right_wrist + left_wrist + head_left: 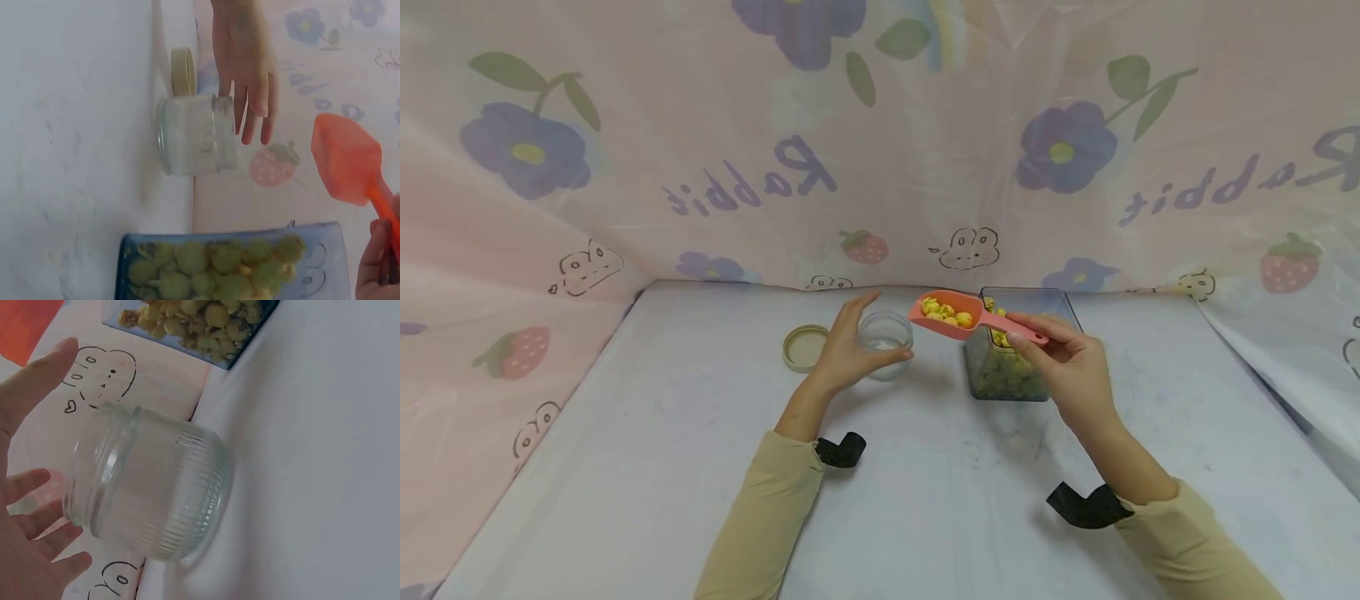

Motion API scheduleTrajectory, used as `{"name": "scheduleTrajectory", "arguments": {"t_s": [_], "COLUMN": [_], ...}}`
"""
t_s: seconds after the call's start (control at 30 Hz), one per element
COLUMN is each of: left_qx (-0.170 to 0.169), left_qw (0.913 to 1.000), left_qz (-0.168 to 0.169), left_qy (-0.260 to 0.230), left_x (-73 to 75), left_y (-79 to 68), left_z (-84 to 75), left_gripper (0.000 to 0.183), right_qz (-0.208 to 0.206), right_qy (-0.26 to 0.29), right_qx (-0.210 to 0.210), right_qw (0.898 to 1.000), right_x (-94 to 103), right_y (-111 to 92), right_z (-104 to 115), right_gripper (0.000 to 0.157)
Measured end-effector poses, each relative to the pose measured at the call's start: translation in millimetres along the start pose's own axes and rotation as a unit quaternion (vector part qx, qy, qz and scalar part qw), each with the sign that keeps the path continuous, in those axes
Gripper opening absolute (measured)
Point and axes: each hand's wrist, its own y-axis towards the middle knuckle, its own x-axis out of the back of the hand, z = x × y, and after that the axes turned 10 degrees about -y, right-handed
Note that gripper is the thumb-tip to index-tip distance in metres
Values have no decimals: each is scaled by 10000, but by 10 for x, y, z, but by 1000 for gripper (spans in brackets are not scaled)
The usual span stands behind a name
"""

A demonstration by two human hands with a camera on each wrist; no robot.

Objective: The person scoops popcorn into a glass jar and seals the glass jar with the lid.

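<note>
In the head view, my right hand [1078, 375] pinches the handle of an orange scoop [946, 331]. Yellow popcorn balls [946, 312] lie in the scoop, which is raised level, just right of a clear glass jar [887, 368]. The jar stands upright on the table and looks empty, its ribbed sides showing in the left wrist view. My left hand [842, 357] is beside the jar's mouth, thumb and fingers spread around it, not gripping it. From the right wrist view, the left fingers [255, 100] hang near the jar's rim.
A clear bluish box [1037, 302] with more popcorn stands behind the scoop, to the jar's right. A round gold-coloured lid [787, 350] lies on the white table [910, 517] left of the jar. A printed curtain [910, 117] hangs along the back and sides.
</note>
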Motion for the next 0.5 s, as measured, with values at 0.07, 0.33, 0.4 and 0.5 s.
{"name": "scheduleTrajectory", "arguments": {"t_s": [0.07, 0.33, 0.4, 0.5], "left_qx": [9, 78, 97, 80], "left_qw": [10000, 9999, 9999, 9999], "left_qz": [-3, 70, 82, 103], "left_qy": [-10, -76, -46, -28], "left_x": [3, -12, -13, -11], "left_y": [-2, -8, -14, -20], "left_z": [30, 107, 129, 164], "left_gripper": [99, 97, 96, 92], "right_qz": [-22, -341, -409, -523], "right_qy": [-6, -466, -530, -591], "right_qx": [33, -10, 50, 197], "right_qw": [10000, 9983, 9977, 9967], "right_x": [-32, -173, -212, -271], "right_y": [-13, -97, -118, -148], "right_z": [-7, -32, -43, -62], "right_gripper": [31, 31, 30, 27]}}
